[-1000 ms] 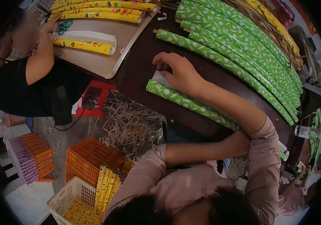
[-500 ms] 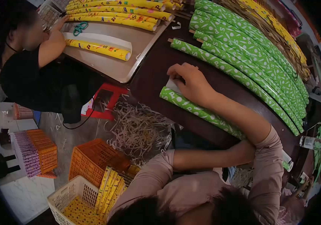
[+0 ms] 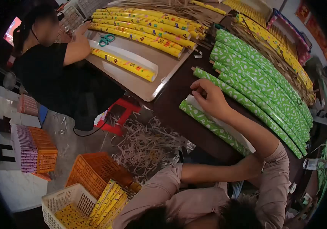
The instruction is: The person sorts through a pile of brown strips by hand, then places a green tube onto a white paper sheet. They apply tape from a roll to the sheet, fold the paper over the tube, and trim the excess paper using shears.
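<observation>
A green patterned paper roll (image 3: 213,127) lies on the dark table (image 3: 167,103), with its white inner side showing along a loose flap. Above the far end of that roll is my right hand (image 3: 211,100), fingers bent and thumb apart, with nothing visible between them. My left hand (image 3: 253,166) is at the near end of the roll, under my right forearm; its fingers are hidden. Beyond my right hand, several finished-looking green rolls (image 3: 262,72) lie side by side.
A co-worker in black (image 3: 45,65) sits at a tray-like board (image 3: 148,91) with yellow rolls (image 3: 140,26) and green-handled scissors (image 3: 107,39). Paper shreds (image 3: 148,145), a red stool (image 3: 121,114), an orange crate (image 3: 90,171) and a white basket (image 3: 52,206) stand below.
The view has shifted, so the table appears lower and further right. Over the roll, my right hand's fingers and thumb look further apart, and more of the white flap shows.
</observation>
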Motion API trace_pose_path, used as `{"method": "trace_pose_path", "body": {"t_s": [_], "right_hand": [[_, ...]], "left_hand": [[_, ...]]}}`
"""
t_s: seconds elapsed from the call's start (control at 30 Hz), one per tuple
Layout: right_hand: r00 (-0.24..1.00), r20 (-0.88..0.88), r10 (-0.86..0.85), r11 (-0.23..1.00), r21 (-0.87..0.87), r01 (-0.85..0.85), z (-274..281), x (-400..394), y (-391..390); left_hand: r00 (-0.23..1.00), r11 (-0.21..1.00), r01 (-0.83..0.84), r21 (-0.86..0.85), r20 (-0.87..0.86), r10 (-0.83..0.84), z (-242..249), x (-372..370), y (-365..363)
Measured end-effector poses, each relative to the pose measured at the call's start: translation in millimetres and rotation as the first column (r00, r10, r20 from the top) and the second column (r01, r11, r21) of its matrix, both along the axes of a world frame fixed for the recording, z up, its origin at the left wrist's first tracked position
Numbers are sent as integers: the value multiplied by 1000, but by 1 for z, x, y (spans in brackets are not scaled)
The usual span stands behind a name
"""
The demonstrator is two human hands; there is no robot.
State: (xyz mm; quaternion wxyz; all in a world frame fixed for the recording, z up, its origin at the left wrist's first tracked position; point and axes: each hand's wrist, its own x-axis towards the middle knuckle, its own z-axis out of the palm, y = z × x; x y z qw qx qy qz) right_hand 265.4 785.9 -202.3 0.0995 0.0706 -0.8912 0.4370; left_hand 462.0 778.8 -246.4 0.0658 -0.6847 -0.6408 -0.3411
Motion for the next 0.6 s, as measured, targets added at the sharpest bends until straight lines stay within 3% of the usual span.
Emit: {"method": "trace_pose_path", "body": {"t_s": [0.07,0.1,0.13,0.23,0.33,0.4,0.43,0.5,0.6], "right_hand": [[998,58,-35,998,-45,38,5,-28,-4],[999,45,-4,1000,2,4,9,-47,-9],[999,34,28,998,51,-29,13,-68,-17],[994,-31,101,987,128,-96,15,-142,-53],[917,-260,303,914,352,-202,14,-224,-92],[868,-403,290,902,418,-108,-11,-291,-119],[863,-406,301,899,422,-115,-14,-319,-132],[958,-70,278,847,488,-210,-16,-364,-160],[906,-137,400,811,514,-281,-35,-416,-193]], "left_hand": [[979,937,162,-308,167,-115,-4,-7,6],[995,1000,26,11,-99,-25,-19,-7,0],[996,999,53,-7,-73,-53,-22,-3,0],[999,965,-50,256,-4,53,-42,5,7],[994,956,10,292,101,-42,-38,8,10],[983,949,57,310,146,-107,-35,8,7],[978,946,78,315,158,-134,-34,7,3],[966,940,123,318,179,-187,-35,3,-7],[951,936,162,314,202,-232,-37,-6,-22]]}}
